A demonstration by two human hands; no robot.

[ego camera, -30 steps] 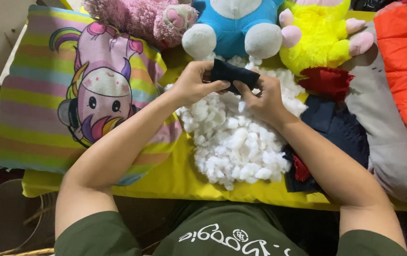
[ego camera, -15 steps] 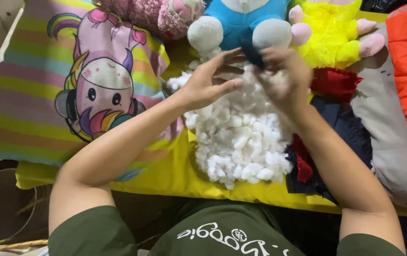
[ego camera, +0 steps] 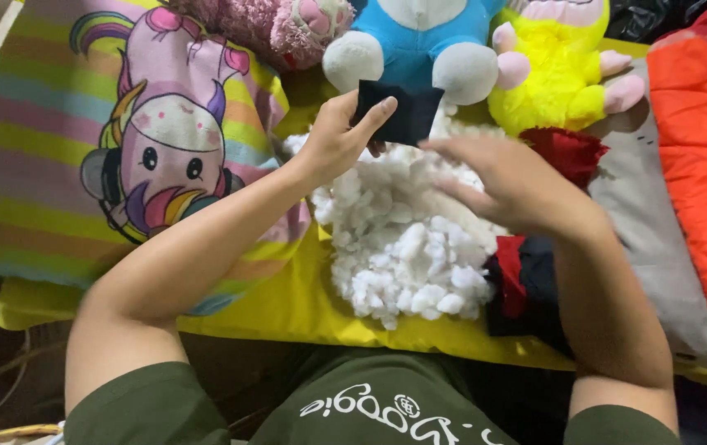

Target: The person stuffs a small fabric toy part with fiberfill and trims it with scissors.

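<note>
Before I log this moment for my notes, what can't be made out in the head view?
- Dark fabric piece: its full shape, hidden behind the left hand and the white stuffing.
- Right hand: seen from the back, so its grip is hidden.
- Blue plush toy and yellow plush toy: upper parts cut off by the top edge.
- Red cloth: partly behind the right hand.

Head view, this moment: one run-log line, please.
left hand: holds dark fabric piece | right hand: open over white fluffy stuffing pile | surface: yellow cloth
</note>
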